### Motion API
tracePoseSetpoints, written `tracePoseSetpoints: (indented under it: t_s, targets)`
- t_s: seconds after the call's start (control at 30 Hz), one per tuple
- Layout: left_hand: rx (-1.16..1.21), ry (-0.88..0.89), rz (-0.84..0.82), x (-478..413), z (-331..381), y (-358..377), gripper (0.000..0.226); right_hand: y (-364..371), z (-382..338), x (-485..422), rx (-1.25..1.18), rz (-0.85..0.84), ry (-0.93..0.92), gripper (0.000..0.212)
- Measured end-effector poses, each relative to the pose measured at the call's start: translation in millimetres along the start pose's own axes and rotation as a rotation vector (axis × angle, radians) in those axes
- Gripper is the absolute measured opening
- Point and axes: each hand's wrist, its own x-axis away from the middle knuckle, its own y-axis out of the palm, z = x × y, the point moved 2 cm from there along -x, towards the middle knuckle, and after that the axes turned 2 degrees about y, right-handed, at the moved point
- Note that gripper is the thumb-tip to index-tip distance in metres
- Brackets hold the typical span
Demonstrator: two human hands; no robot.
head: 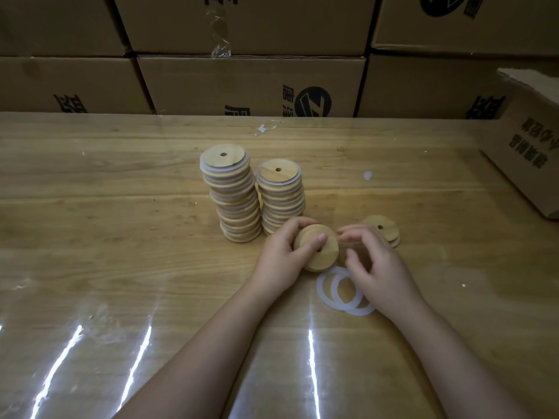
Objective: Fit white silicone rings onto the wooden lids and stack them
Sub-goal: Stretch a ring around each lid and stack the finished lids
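Note:
My left hand (282, 257) grips a round wooden lid (325, 252), tilted up off the table with the thumb across its face. My right hand (373, 263) is at the lid's right edge with curled fingers; whether it pinches the lid or a ring there is unclear. Two white silicone rings (328, 293) lie overlapping on the table just below the lid, partly under my right hand. Two tall stacks of ringed lids stand behind: the taller stack (234, 195) on the left and the shorter stack (281, 195) on the right. A few bare lids (382, 228) lie beyond my right hand.
The wooden table (121, 225) is covered with glossy clear film. A wall of cardboard boxes (251, 83) runs along its far edge. An open cardboard box (526, 152) sits at the right edge. Small white scraps (367, 176) lie on the table.

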Motion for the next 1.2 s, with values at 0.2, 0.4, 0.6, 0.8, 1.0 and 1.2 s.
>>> tracePoseSetpoints:
  t_s: [0.2,0.4,0.6,0.8,1.0,1.2]
  targets:
    - [0.097,0.065,0.09,4.3,1.3,-1.6,0.021,2.5,6.0,0.9,0.212,-0.206,0.133,0.02]
    - [0.117,0.028,0.154,1.8,-1.3,-2.8,0.019,1.6,4.6,-1.8,0.163,-0.198,0.175,0.002]
    - [0.089,0.046,0.154,3.3,-1.9,-1.9,0.02,0.8,5.8,-0.5,0.078,-0.169,0.194,0.014]
    - [0.079,0.086,0.151,3.9,-1.3,-1.1,0.028,-2.3,11.6,-0.9,-0.168,-0.105,0.314,0.02]
    - [0.029,0.095,0.042,3.7,2.0,0.0,0.033,0.1,5.8,1.3,-0.012,-0.19,0.212,0.024]
    - [-0.047,0.103,0.021,5.1,3.4,0.6,0.03,-3.5,2.5,0.9,-0.153,-0.116,0.195,0.025]
